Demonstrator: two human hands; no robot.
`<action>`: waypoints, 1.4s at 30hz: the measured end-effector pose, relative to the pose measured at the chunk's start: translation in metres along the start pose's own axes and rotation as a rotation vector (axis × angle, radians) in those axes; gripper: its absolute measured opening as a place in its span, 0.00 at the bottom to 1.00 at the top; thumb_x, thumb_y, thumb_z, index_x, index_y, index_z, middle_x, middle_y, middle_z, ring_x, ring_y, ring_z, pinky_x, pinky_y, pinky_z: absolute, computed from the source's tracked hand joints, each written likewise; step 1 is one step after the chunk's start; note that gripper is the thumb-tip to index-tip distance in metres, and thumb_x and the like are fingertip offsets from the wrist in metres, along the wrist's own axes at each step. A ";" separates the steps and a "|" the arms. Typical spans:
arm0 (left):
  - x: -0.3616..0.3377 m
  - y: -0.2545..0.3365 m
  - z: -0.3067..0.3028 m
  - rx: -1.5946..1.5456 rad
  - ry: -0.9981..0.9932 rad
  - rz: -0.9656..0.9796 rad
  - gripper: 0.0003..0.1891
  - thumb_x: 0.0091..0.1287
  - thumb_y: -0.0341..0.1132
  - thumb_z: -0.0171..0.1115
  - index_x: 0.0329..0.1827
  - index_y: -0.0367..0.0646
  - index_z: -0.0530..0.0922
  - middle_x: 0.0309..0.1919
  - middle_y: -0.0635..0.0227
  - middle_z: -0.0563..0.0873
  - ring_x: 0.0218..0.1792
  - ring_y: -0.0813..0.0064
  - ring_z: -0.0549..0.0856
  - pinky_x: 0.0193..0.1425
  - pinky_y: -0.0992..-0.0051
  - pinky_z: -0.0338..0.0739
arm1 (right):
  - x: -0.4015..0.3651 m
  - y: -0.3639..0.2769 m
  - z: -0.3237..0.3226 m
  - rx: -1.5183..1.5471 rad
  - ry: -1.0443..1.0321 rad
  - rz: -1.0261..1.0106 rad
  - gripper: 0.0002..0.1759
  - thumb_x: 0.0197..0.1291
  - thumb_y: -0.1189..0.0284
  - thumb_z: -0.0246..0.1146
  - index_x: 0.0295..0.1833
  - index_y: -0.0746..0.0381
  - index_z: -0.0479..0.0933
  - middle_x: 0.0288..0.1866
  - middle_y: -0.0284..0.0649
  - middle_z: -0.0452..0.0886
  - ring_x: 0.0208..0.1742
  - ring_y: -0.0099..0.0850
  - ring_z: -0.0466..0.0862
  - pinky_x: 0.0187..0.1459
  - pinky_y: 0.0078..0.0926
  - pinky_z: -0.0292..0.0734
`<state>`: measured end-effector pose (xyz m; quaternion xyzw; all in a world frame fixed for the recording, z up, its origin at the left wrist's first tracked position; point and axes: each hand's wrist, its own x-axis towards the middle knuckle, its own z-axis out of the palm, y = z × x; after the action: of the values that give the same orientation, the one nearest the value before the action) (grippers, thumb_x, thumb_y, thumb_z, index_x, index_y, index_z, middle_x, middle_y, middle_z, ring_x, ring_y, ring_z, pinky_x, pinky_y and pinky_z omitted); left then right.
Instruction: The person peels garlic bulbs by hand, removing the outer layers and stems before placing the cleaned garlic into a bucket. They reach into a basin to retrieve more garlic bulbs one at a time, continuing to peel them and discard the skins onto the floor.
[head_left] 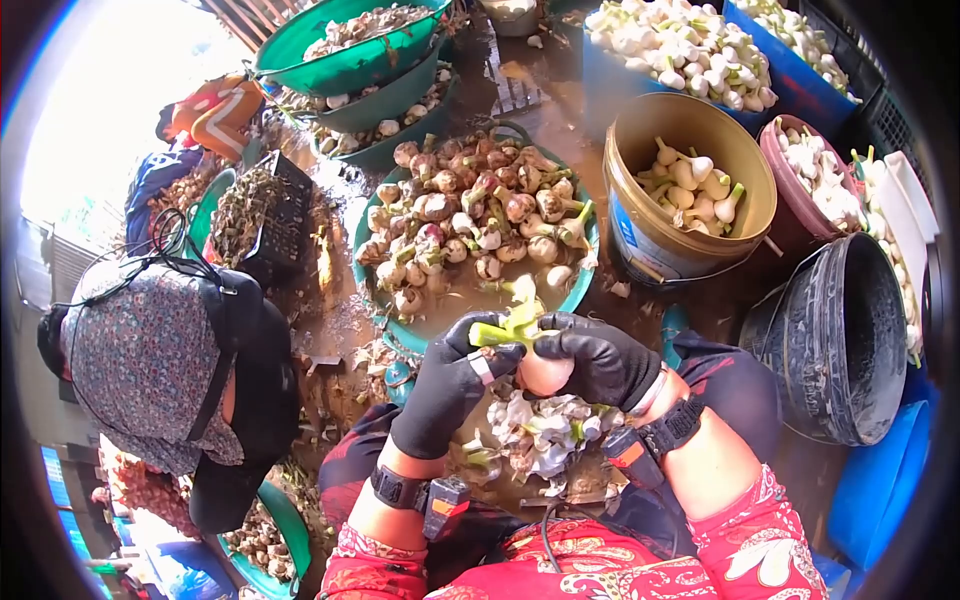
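Observation:
A pale garlic bulb (545, 373) with a thick green stem is held between my gloved hands, above my lap. My left hand (440, 385), in a black glove, is closed around the base of the stem. My right hand (612, 362), also black-gloved, has its thumb and fingers pressed on the bulb's top and side. A yellowish-green leaf piece (522, 308) sticks up between the hands. Below them lies a heap of peeled-off papery skins (550, 435). Just ahead stands a green tub (590, 275) full of unpeeled, brownish bulbs.
A gold bucket (690, 262) at the right holds several clean bulbs. Beside it lies a tipped black bucket (800, 350). Blue crates (625, 95) of white bulbs stand behind. Stacked green basins (395, 55) are at the back left. A co-worker (150, 350) sits close on my left.

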<state>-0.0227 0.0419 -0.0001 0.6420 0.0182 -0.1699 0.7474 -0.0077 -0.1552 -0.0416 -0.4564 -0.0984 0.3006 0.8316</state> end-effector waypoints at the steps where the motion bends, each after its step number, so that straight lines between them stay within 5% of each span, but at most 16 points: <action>1: 0.000 0.000 -0.001 0.000 0.002 0.001 0.15 0.59 0.26 0.67 0.50 0.37 0.77 0.39 0.71 0.83 0.40 0.83 0.80 0.47 0.80 0.75 | 0.001 0.000 0.000 -0.374 0.030 -0.156 0.12 0.64 0.74 0.57 0.51 0.67 0.77 0.43 0.42 0.81 0.47 0.28 0.81 0.48 0.25 0.77; 5: 0.005 -0.010 -0.010 -0.045 -0.035 -0.027 0.11 0.63 0.29 0.64 0.47 0.37 0.78 0.34 0.73 0.83 0.34 0.84 0.80 0.40 0.81 0.74 | 0.004 -0.005 0.015 -0.424 0.384 -0.074 0.07 0.64 0.77 0.57 0.44 0.66 0.78 0.37 0.33 0.81 0.37 0.18 0.77 0.41 0.17 0.74; 7: 0.011 -0.013 -0.029 0.142 0.033 0.268 0.11 0.67 0.33 0.60 0.48 0.36 0.78 0.33 0.72 0.83 0.32 0.84 0.81 0.37 0.81 0.75 | 0.001 0.004 0.012 -0.280 0.361 -0.205 0.05 0.60 0.77 0.59 0.41 0.62 0.78 0.36 0.34 0.81 0.36 0.23 0.79 0.39 0.23 0.75; 9: 0.011 0.000 -0.034 0.152 0.147 0.148 0.14 0.70 0.37 0.56 0.48 0.33 0.78 0.32 0.70 0.83 0.31 0.82 0.81 0.35 0.81 0.75 | -0.004 0.009 0.011 -1.535 0.133 -0.915 0.08 0.56 0.73 0.60 0.41 0.62 0.78 0.37 0.44 0.81 0.36 0.39 0.82 0.42 0.35 0.77; 11: 0.012 -0.009 -0.036 0.117 0.176 0.217 0.16 0.71 0.39 0.55 0.48 0.32 0.78 0.33 0.68 0.83 0.31 0.82 0.82 0.34 0.80 0.75 | -0.014 0.031 0.012 -1.656 -0.091 -0.026 0.14 0.54 0.65 0.58 0.41 0.61 0.81 0.40 0.50 0.82 0.41 0.49 0.82 0.46 0.44 0.77; 13: 0.016 -0.017 -0.046 -0.063 0.154 0.183 0.16 0.71 0.39 0.55 0.49 0.32 0.78 0.35 0.67 0.83 0.32 0.81 0.82 0.35 0.80 0.76 | -0.009 0.043 -0.002 -1.689 -0.104 0.321 0.14 0.52 0.65 0.58 0.40 0.61 0.82 0.39 0.50 0.84 0.42 0.47 0.84 0.46 0.43 0.78; 17: 0.015 -0.017 -0.040 -0.549 0.167 0.054 0.18 0.71 0.40 0.55 0.52 0.32 0.76 0.39 0.65 0.82 0.34 0.77 0.84 0.39 0.78 0.79 | -0.009 0.031 -0.008 -1.705 -0.010 0.465 0.15 0.54 0.65 0.56 0.40 0.61 0.83 0.40 0.50 0.84 0.44 0.46 0.84 0.46 0.41 0.78; 21: 0.023 -0.021 -0.036 -0.674 0.244 -0.035 0.18 0.69 0.39 0.59 0.55 0.34 0.74 0.38 0.65 0.83 0.34 0.74 0.85 0.40 0.74 0.80 | -0.010 0.024 0.005 -1.558 -0.303 0.486 0.16 0.55 0.64 0.56 0.42 0.61 0.83 0.42 0.50 0.84 0.46 0.46 0.83 0.50 0.41 0.77; 24: 0.045 -0.023 -0.035 0.314 0.042 0.293 0.18 0.65 0.29 0.60 0.58 0.38 0.73 0.42 0.63 0.82 0.42 0.67 0.85 0.45 0.66 0.82 | -0.012 0.027 0.010 -1.513 -0.246 0.476 0.18 0.52 0.70 0.56 0.48 0.64 0.80 0.47 0.53 0.82 0.49 0.47 0.83 0.51 0.40 0.77; 27: 0.059 0.052 0.027 -0.597 -0.154 0.178 0.16 0.69 0.35 0.57 0.55 0.34 0.73 0.47 0.57 0.83 0.47 0.61 0.85 0.53 0.62 0.82 | -0.010 0.051 -0.004 -1.502 -0.130 0.229 0.20 0.53 0.71 0.53 0.51 0.65 0.78 0.47 0.55 0.82 0.50 0.47 0.82 0.52 0.40 0.76; 29: 0.070 0.082 0.044 -0.494 -0.148 0.286 0.12 0.68 0.32 0.57 0.50 0.34 0.75 0.45 0.57 0.84 0.47 0.62 0.84 0.55 0.62 0.81 | -0.011 0.027 0.002 -1.492 -0.062 0.212 0.17 0.55 0.71 0.53 0.47 0.65 0.79 0.47 0.53 0.82 0.49 0.47 0.82 0.50 0.41 0.76; 31: 0.098 0.047 0.009 0.600 -0.162 0.716 0.08 0.68 0.32 0.58 0.44 0.35 0.79 0.42 0.59 0.85 0.45 0.65 0.85 0.52 0.65 0.81 | -0.013 -0.003 0.007 -1.534 -0.053 0.258 0.14 0.56 0.70 0.53 0.43 0.63 0.81 0.45 0.50 0.83 0.47 0.48 0.82 0.48 0.41 0.77; 33: 0.114 -0.023 -0.023 0.385 -0.039 0.174 0.06 0.65 0.32 0.62 0.35 0.38 0.82 0.32 0.64 0.86 0.31 0.74 0.82 0.35 0.72 0.78 | -0.016 -0.002 -0.002 -1.448 0.084 0.226 0.12 0.55 0.69 0.55 0.40 0.59 0.82 0.42 0.47 0.83 0.45 0.48 0.82 0.47 0.43 0.77; 35: 0.112 -0.077 -0.029 1.046 0.059 0.181 0.10 0.60 0.37 0.67 0.34 0.37 0.84 0.23 0.60 0.84 0.26 0.66 0.83 0.35 0.69 0.77 | -0.020 0.002 -0.009 -1.360 0.250 -0.121 0.12 0.52 0.69 0.56 0.39 0.57 0.82 0.37 0.47 0.82 0.43 0.48 0.82 0.46 0.44 0.77; 39: 0.150 -0.163 -0.053 1.267 -0.072 0.176 0.32 0.52 0.37 0.67 0.64 0.46 0.71 0.63 0.55 0.74 0.62 0.51 0.72 0.66 0.60 0.67 | -0.025 -0.017 -0.007 -1.275 0.142 -0.011 0.13 0.51 0.71 0.54 0.39 0.59 0.80 0.39 0.49 0.82 0.43 0.46 0.81 0.47 0.44 0.75; 42: 0.178 -0.172 -0.040 1.481 -0.106 0.001 0.44 0.50 0.32 0.63 0.74 0.50 0.56 0.69 0.56 0.66 0.71 0.49 0.59 0.72 0.49 0.51 | -0.023 -0.001 -0.005 -1.214 0.327 -0.117 0.12 0.56 0.68 0.53 0.41 0.56 0.81 0.39 0.44 0.83 0.44 0.44 0.82 0.49 0.43 0.74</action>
<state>0.1052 0.0189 -0.2147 0.9689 -0.1374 -0.1681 0.1186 -0.0234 -0.1719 -0.0411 -0.8809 -0.1478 0.0715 0.4439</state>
